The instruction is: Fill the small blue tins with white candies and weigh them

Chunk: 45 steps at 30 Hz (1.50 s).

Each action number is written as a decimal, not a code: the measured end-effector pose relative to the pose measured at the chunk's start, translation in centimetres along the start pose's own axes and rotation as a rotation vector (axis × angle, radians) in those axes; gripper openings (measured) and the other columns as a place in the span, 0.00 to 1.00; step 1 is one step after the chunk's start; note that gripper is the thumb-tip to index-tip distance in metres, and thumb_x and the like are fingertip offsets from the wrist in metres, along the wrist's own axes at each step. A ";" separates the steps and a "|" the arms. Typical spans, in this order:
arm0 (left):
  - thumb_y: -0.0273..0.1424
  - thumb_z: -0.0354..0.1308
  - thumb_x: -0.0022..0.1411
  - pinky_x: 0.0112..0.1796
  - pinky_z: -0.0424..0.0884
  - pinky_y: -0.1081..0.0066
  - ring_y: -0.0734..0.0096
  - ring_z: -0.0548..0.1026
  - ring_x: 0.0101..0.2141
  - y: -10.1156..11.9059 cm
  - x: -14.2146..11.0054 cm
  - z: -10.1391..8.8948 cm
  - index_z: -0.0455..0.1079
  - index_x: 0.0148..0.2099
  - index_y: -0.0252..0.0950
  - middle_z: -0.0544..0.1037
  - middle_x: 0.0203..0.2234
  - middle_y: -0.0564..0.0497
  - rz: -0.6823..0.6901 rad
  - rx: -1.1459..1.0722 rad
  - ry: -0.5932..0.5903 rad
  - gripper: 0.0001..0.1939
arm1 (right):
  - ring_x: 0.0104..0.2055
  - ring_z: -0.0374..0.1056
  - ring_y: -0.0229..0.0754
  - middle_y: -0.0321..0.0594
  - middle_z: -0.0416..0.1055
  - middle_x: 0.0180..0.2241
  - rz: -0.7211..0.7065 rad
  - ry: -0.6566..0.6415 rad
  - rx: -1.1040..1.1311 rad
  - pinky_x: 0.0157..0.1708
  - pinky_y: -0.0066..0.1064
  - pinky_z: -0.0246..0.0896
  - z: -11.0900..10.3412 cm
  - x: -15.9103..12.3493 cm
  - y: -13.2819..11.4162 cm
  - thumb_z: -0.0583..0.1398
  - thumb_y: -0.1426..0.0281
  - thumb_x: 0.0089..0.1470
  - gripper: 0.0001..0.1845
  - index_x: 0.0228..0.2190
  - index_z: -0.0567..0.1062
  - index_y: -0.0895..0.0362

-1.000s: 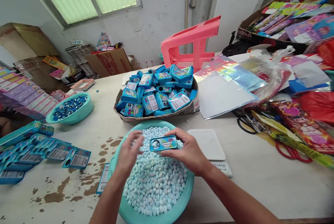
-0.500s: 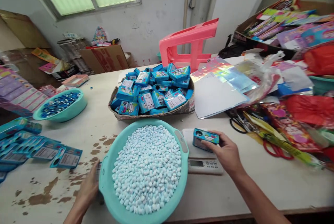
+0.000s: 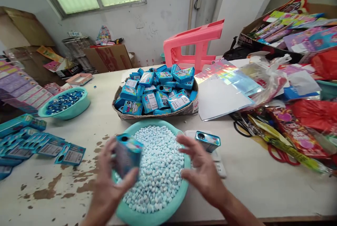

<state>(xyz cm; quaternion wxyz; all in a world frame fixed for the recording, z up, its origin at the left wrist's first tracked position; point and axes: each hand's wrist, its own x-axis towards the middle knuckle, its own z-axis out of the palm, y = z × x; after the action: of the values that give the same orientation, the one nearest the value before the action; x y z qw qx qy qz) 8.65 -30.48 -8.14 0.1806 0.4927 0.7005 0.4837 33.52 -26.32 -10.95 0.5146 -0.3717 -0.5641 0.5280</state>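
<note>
My left hand (image 3: 113, 173) grips a small blue candy box (image 3: 128, 155) with a dark round hole in its top, blurred by motion. It hovers above the left side of a turquoise basin (image 3: 181, 189) full of pale blue and white candy tablets (image 3: 155, 170). Over the basin's right rim, my right hand (image 3: 201, 168) has its fingers spread with nothing between them. Just beyond it, another blue candy box (image 3: 207, 141) stands on a white digital scale (image 3: 222, 170), partly hidden by that hand.
Behind the basin, a cardboard tray (image 3: 158, 115) is heaped with blue boxes. Left are more blue boxes (image 3: 70, 154) and a turquoise bowl (image 3: 79, 108) of shiny blue pieces. Right lie white sheets (image 3: 223, 99), red-handled scissors (image 3: 283, 155) and packaging. A pink stool (image 3: 193, 33) stands at the back.
My right hand has let go of the box on the scale and moved left, opening. My left hand has come up from beside the basin with a blue candy box.
</note>
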 end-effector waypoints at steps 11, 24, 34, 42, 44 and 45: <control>0.39 0.56 0.59 0.59 0.55 0.55 0.55 0.59 0.59 -0.6 0.7 3.7 0.53 0.64 0.49 0.63 0.59 0.47 0.164 0.004 -0.611 0.31 | 0.54 0.65 0.55 0.44 0.70 0.51 0.241 -0.207 0.419 0.54 0.48 0.60 1.0 -0.3 0.2 0.68 0.63 0.45 0.29 0.50 0.71 0.53; 0.52 0.41 0.60 0.44 0.64 0.55 0.48 0.70 0.43 -5.6 2.8 7.8 0.67 0.50 0.34 0.70 0.42 0.37 -0.011 0.664 -0.602 0.30 | 0.45 0.71 0.56 0.44 0.75 0.41 0.063 0.617 0.205 0.40 0.50 0.70 -8.9 0.8 -2.3 0.66 0.62 0.44 0.23 0.44 0.73 0.51; 0.41 0.67 0.43 0.25 0.67 0.73 0.68 0.73 0.27 -3.4 2.9 7.9 0.69 0.33 0.36 0.75 0.28 0.49 -0.744 -0.396 -0.347 0.17 | 0.36 0.71 0.44 0.38 0.74 0.33 0.107 0.110 -0.077 0.36 0.34 0.70 -2.3 2.9 -0.8 0.66 0.58 0.46 0.19 0.36 0.72 0.55; 0.34 0.63 0.45 0.17 0.61 0.79 0.78 0.67 0.19 3.3 4.9 5.5 0.62 0.29 0.36 0.68 0.21 0.56 -0.582 -1.045 -0.214 0.13 | 0.41 0.67 0.47 0.40 0.71 0.38 -0.160 -0.097 -0.511 0.41 0.36 0.62 3.6 3.6 -0.4 0.66 0.65 0.48 0.15 0.39 0.72 0.54; 0.35 0.63 0.46 0.22 0.67 0.76 0.75 0.70 0.22 4.3 5.2 5.7 0.62 0.29 0.35 0.68 0.21 0.56 -0.506 -1.079 -0.146 0.13 | 0.41 0.67 0.47 0.40 0.71 0.37 -0.197 -0.149 -0.564 0.41 0.37 0.61 4.8 3.8 -0.4 0.66 0.68 0.47 0.14 0.38 0.72 0.54; 0.36 0.62 0.46 0.24 0.68 0.75 0.75 0.71 0.23 4.5 5.3 5.9 0.62 0.29 0.35 0.68 0.21 0.57 -0.488 -1.088 -0.126 0.13 | 0.40 0.67 0.48 0.40 0.71 0.37 -0.207 -0.168 -0.574 0.40 0.37 0.61 5.3 4.0 -0.3 0.66 0.69 0.46 0.14 0.37 0.72 0.54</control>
<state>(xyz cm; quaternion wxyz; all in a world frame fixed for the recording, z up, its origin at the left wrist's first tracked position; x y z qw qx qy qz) 12.88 -22.68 -5.91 0.5541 0.1822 0.4332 0.6872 27.63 -23.69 -9.41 0.3913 -0.3974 -0.7655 0.3211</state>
